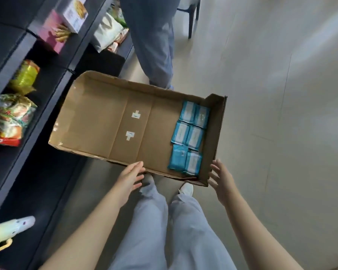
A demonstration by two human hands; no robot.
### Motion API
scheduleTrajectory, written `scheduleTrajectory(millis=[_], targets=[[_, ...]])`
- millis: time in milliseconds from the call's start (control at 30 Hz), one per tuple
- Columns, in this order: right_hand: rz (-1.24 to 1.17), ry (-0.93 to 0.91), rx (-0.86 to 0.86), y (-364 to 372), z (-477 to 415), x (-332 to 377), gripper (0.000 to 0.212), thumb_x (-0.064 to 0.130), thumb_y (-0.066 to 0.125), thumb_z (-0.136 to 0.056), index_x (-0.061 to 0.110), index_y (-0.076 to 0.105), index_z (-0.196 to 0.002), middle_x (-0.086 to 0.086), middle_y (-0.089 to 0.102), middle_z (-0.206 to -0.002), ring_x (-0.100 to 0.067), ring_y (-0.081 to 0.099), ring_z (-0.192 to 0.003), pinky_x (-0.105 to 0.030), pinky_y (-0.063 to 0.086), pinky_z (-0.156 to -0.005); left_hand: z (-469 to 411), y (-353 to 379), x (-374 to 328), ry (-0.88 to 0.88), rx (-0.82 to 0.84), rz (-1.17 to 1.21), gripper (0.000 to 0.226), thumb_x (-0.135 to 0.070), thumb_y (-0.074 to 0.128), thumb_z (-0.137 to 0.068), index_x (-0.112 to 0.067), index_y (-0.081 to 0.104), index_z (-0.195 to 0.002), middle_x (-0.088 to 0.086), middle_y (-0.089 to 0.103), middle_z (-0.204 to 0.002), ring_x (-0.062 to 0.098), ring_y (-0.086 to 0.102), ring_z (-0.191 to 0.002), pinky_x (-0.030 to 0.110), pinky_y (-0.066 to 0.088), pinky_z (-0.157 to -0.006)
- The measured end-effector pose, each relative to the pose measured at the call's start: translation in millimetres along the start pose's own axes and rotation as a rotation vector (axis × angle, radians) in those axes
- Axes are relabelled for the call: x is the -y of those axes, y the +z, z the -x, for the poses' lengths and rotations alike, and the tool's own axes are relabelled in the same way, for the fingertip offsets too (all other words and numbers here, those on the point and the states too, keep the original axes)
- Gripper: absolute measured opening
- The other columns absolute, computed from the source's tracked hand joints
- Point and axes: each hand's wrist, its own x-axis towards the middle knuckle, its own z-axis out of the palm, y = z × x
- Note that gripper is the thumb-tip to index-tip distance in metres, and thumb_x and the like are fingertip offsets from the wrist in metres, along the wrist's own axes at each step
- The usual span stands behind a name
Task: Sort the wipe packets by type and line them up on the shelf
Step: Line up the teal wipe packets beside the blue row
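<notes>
Head view, looking down. My left hand reaches forward with the fingers straight and spread, holding nothing, the fingertips at the near rim of a shallow cardboard box. My right hand is likewise spread and holding nothing, palm turned toward the box's near right corner, just beside its end wall. I cannot tell whether either hand actually touches the cardboard. The box lies slanted across the view, its left end over the edge of a dark shelf; what carries it is not visible. Six blue packets lie flat at the right end of the box, in two rows of three against the end wall, touching one another. One near packet looks darker than the rest, and the printing on all of them is too blurred to read, so I cannot tell the types apart. Two small white labels sit on the bare box floor. On the shelf are snack bags, a yellow bag and a pink carton, all smeared by blur; a pale spray bottle is cut off at the lower left. A second person's legs stand just beyond the box's far side. Below the box show my own pale trousers and a white shoe on the grey floor.
</notes>
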Motion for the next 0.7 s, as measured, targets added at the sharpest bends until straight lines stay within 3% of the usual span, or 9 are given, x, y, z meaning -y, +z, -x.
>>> scheduleTrajectory(millis=[67,167,300,367,467,533,600,700], targets=[[-0.011,0.046,0.000,5.5,-23.9,-5.9,0.051,0.043,0.044,-0.103,0.013,0.046,-0.144,-0.008,0.049,-0.144,-0.027,0.048,-0.130,-0.043,0.042,-0.104,-28.2,10.0,4.0,-0.045,0.015,-0.046,0.037,-0.041,0.052,-0.099,-0.023,0.054,-0.132,0.001,0.061,-0.126,0.023,0.057,-0.119,0.040,0.046,-0.103],[-0.037,0.103,-0.029,17.9,-66.9,-17.2,0.049,0.043,0.043,-0.103,0.015,0.046,-0.143,-0.007,0.050,-0.141,-0.019,0.053,-0.113,-0.040,0.044,-0.098,-76.9,27.4,7.2,-0.086,0.033,-0.097,0.029,-0.039,0.052,-0.099,-0.025,0.055,-0.124,0.002,0.062,-0.126,0.021,0.058,-0.117,0.040,0.046,-0.104],[-0.100,0.194,-0.102,31.9,-127.4,-34.9,0.046,0.045,0.045,-0.102,0.018,0.048,-0.140,0.000,0.053,-0.135,-0.021,0.049,-0.129,-0.043,0.038,-0.111,-146.2,57.6,13.7,-0.140,0.056,-0.081,0.036,-0.037,0.052,-0.100,-0.021,0.051,-0.132,0.004,0.058,-0.131,0.023,0.056,-0.123,0.038,0.046,-0.105],[-0.083,0.174,-0.118,38.6,-155.4,-46.0,0.039,0.043,0.044,-0.103,0.022,0.050,-0.135,0.005,0.054,-0.119,-0.014,0.055,-0.117,-0.038,0.039,-0.107,-179.4,73.8,20.2,-0.163,0.070,-0.063,0.040,-0.036,0.053,-0.100,-0.018,0.049,-0.135,0.006,0.056,-0.136,0.024,0.054,-0.126,0.038,0.044,-0.107],[-0.019,0.127,-0.150,47.6,-189.2,-66.0,0.026,0.041,0.045,-0.103,0.028,0.051,-0.124,0.008,0.057,-0.112,-0.005,0.056,-0.097,-0.030,0.039,-0.094,-217.9,93.8,31.2,-0.187,0.116,-0.109,0.042,-0.039,0.052,-0.100,-0.021,0.048,-0.137,0.003,0.051,-0.142,0.021,0.050,-0.130,0.037,0.042,-0.108],[0.015,0.113,-0.165,51.7,-204.4,-76.9,0.030,0.046,0.047,-0.100,0.027,0.052,-0.123,0.009,0.060,-0.115,-0.008,0.057,-0.104,-0.029,0.039,-0.095,-234.1,103.4,36.0,-0.196,0.139,-0.174,0.046,-0.045,0.053,-0.098,-0.025,0.047,-0.140,-0.002,0.048,-0.144,0.018,0.047,-0.130,0.033,0.041,-0.103],[0.023,0.116,-0.173,55.0,-215.3,-84.4,0.050,0.056,0.050,-0.091,0.024,0.057,-0.129,0.006,0.066,-0.119,-0.014,0.062,-0.111,-0.035,0.046,-0.101,-244.2,110.8,37.9,-0.189,0.154,-0.223,0.051,-0.047,0.054,-0.097,-0.026,0.045,-0.143,-0.003,0.048,-0.145,0.015,0.047,-0.125,0.030,0.040,-0.098],[0.044,0.103,-0.203,55.9,-224.0,-91.5,0.053,0.056,0.046,-0.092,0.023,0.057,-0.132,0.002,0.068,-0.120,-0.017,0.065,-0.112,-0.041,0.048,-0.103,-253.2,120.0,38.1,-0.190,0.207,-0.291,0.053,-0.044,0.054,-0.098,-0.022,0.043,-0.145,-0.004,0.050,-0.141,0.011,0.048,-0.113,0.028,0.039,-0.095]])
